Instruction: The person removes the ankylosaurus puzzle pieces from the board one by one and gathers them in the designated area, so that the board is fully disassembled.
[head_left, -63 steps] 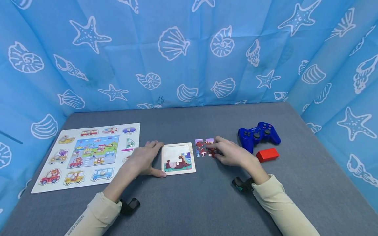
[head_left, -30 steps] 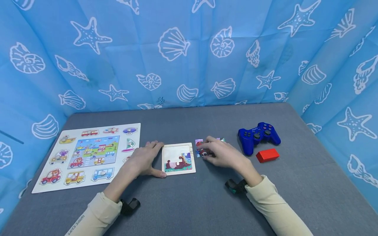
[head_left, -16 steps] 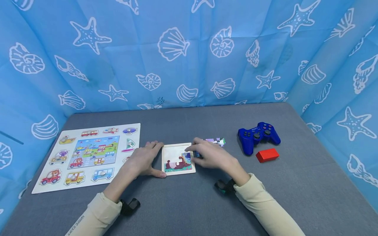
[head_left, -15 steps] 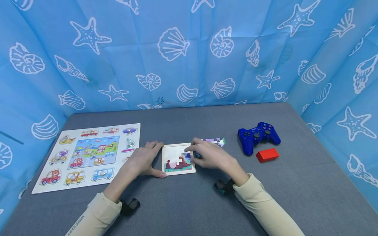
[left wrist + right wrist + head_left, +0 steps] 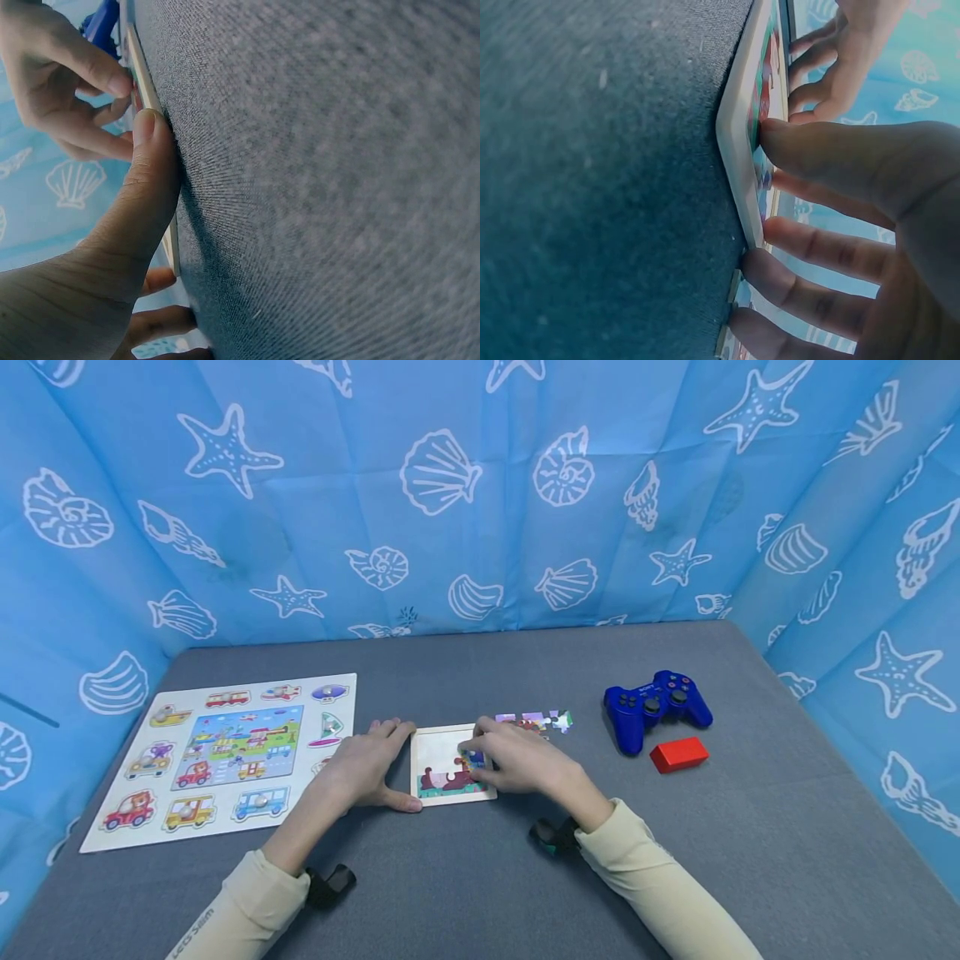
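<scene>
A small square jigsaw tray (image 5: 437, 747) lies on the table, its lower and right parts filled with pieces showing a brown animal. My left hand (image 5: 365, 767) holds the tray's left side, thumb at the near corner and fingers at the far one. Over the tray's right side, my right hand (image 5: 519, 758) has thumb and index finger on either side of a blue puzzle piece (image 5: 474, 760). In the right wrist view the thumb (image 5: 784, 142) touches the picture surface. Several loose puzzle pieces (image 5: 559, 720) lie just beyond the right hand, which partly hides them.
A large vehicle peg puzzle board (image 5: 161, 814) lies at the left, partly under the left forearm. At the right are a blue game controller (image 5: 658, 706) and a red block (image 5: 679, 754). A blue shell-patterned curtain (image 5: 465, 527) surrounds the grey table (image 5: 465, 893).
My right hand has moved left from the loose pieces onto the tray's right side, uncovering some of those pieces. The left hand and the tray have stayed in place.
</scene>
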Tool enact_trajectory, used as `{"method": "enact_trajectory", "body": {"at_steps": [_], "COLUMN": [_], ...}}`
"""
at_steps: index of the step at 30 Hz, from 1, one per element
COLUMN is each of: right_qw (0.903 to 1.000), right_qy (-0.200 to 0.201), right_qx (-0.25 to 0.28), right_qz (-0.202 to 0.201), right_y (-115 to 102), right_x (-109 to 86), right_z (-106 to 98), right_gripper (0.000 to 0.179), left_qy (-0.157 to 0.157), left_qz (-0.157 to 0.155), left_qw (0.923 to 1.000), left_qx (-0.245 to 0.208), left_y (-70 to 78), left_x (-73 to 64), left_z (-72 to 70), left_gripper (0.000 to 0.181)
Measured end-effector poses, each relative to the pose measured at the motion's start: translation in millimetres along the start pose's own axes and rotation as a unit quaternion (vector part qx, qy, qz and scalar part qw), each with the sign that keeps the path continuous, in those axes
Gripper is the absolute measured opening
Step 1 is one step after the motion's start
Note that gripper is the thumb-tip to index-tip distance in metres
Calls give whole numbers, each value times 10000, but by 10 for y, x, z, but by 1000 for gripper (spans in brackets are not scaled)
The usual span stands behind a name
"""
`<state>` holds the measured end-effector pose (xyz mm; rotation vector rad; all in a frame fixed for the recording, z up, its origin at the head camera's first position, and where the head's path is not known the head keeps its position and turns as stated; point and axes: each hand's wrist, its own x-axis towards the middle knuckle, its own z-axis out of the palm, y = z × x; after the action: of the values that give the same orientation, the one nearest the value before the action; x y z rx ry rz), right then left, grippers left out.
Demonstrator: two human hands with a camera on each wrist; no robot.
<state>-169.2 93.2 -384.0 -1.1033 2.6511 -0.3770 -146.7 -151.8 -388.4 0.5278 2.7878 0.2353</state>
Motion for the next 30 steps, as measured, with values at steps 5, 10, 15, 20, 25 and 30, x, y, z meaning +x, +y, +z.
{"method": "enact_trajectory", "body": {"at_steps": [5,10,15,20,25,30], "right_qw": [10000,10000,9999,9998,9994,9993], "right_qy": [-18,-25,21,45,66,155], "right_qx": [-7,16,100,154,285,320], "right_qz": [-24,36,114,153,206,148], "right_y": [-7,-32,-33,-36,-42,-43], "right_x": [3,-6,8,10,5,-3], "right_z": [-2,-8,0,3,1,-3], "right_gripper": [38,38,37,37,36,36], "left_qy": [-45,-49,0,-2,-22,-28], "left_qz": [-45,-35,12,25,17,17], "left_qw": [10000,10000,10000,10000,10000,10000], "left_qx": [-34,-46,-16,-16,-29,1], "left_y": [-3,-4,-1,1,-4,-10], "left_x": [1,0,-3,-3,-1,1], "left_z": [-7,-12,-6,-9,-9,-3], "left_gripper": [112,112,112,112,112,113]}}
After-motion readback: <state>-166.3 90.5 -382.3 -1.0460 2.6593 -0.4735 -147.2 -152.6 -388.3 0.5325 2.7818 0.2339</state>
